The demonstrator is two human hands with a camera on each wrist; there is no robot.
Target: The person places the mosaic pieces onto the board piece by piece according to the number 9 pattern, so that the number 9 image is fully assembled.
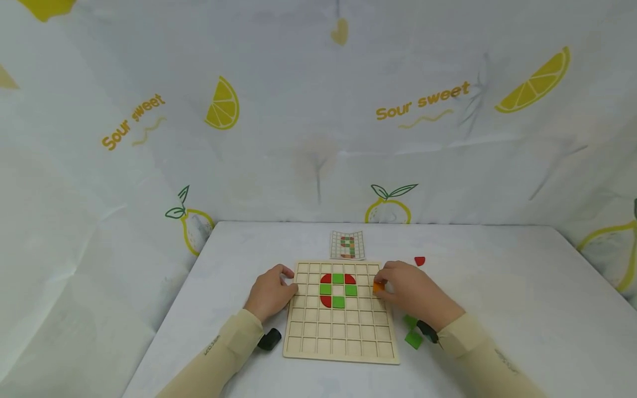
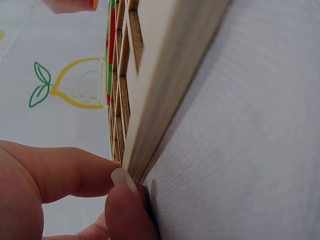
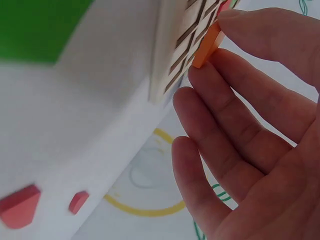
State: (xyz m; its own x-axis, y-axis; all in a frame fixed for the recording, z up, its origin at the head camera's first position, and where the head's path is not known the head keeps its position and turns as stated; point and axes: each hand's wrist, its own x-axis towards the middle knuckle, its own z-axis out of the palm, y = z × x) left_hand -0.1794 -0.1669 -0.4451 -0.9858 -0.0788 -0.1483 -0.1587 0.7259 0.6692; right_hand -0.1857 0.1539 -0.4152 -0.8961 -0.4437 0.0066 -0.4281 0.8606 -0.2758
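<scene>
Board (image 1: 330,347) bears seven seated tiles (image 1: 338,278), red and green; pattern apparently partly built, compared with card (image 1: 347,245) beyond. Your right hand (image 1: 410,284) pinches orange tile (image 1: 379,287) at board's right side; your left hand (image 1: 269,292) touches left edge, grip unclear. Seemingly unplaced: green tiles (image 1: 413,339), red pieces (image 3: 20,206) on tabletop (image 1: 497,287).

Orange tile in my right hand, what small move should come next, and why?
Probably carry the orange tile left to the bare cell just right of the bottom green tile: the right hand pinches it at the board's right side, that corner lacks a piece, and the card seems to show orange there.
</scene>
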